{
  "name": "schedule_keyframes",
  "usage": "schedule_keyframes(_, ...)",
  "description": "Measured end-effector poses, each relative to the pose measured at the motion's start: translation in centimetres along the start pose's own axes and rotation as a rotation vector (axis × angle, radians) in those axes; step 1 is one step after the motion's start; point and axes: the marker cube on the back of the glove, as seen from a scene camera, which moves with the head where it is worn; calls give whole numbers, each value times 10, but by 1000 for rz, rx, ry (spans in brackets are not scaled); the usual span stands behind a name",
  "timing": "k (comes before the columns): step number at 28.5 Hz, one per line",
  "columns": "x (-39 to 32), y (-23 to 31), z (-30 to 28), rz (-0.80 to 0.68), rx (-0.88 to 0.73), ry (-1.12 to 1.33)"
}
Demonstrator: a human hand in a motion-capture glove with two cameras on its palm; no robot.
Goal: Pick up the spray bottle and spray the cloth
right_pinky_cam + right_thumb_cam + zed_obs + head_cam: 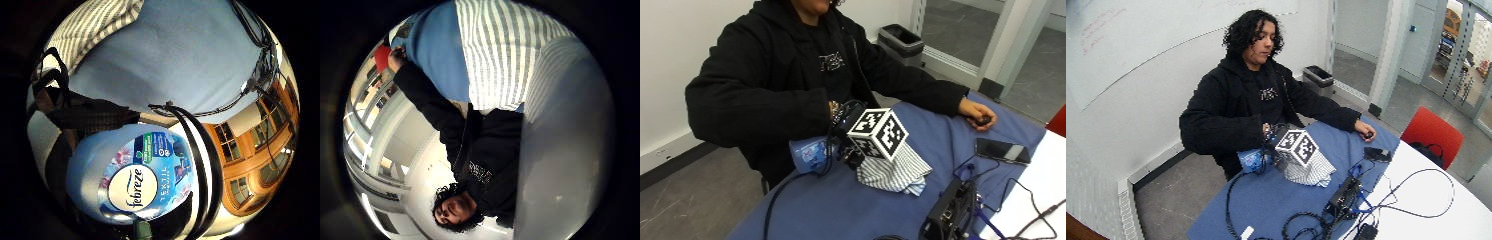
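Observation:
My gloved right hand [848, 150] grips a blue Febreze spray bottle [810, 154] at the near left edge of the table, close to my body. Most of the hand is hidden, so only part of the grip shows. The bottle's label [135, 180] fills much of the little finger side palm view. A striped grey-and-white cloth [896, 172] lies bunched on the blue table cover [840, 210], just to the right of the hand and bottle. The same cloth [505, 55] shows in the thumb side palm view, past a pale surface too near the palm to identify.
The bare left hand [976, 117] rests on a small black object at the far side. A phone [1003, 150] lies near it. A black box [949, 212] with cables sits at the front right. A bin [903, 42] and a red chair [1429, 132] stand off the table.

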Motion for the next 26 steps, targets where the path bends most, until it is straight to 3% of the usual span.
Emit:
schedule_keyframes(11,14,5,18,1,-73,38)
schedule_keyframes(18,-6,20,-2,-101,15,5)
schedule_keyframes(26,-50,40,-42,-324,177,-118)
